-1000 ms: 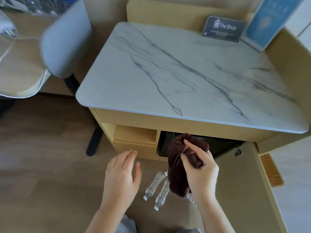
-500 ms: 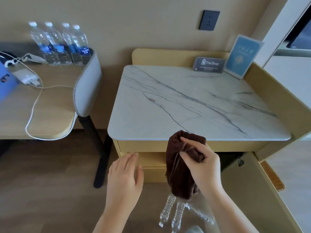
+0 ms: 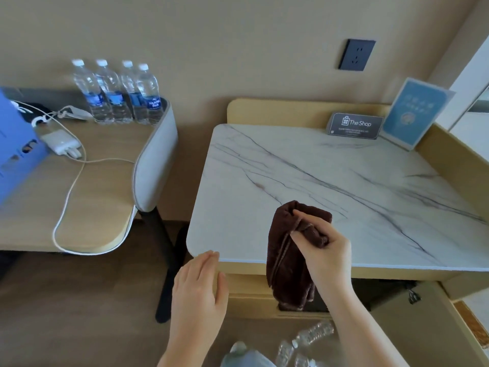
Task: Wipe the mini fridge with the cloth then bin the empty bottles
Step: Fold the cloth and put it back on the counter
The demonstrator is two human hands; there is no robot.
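My right hand [image 3: 324,254] grips a dark brown cloth [image 3: 287,271] that hangs down in front of the marble-topped cabinet [image 3: 330,181], level with its front edge. Beside it, my left hand [image 3: 198,295] is held flat with straight fingers near the cabinet's front left corner and holds nothing. The black mini fridge [image 3: 381,292] sits in the cabinet's open lower bay, mostly hidden by the top and my arm. Crushed empty clear bottles [image 3: 308,340] lie on the floor at the bottom of the view.
A sign reading "The Shop" [image 3: 354,125] and a blue card [image 3: 415,113] stand at the cabinet's back. To the left a wooden desk [image 3: 87,207] carries several full water bottles [image 3: 119,94], a white charger with its cable [image 3: 62,145] and a blue box [image 3: 16,147]. The open cabinet door [image 3: 412,329] stands at right.
The view has risen and tilted up, bringing the wall and desk into sight. My right hand has lifted the cloth from the fridge opening to the level of the marble top. The left hand stays flat.
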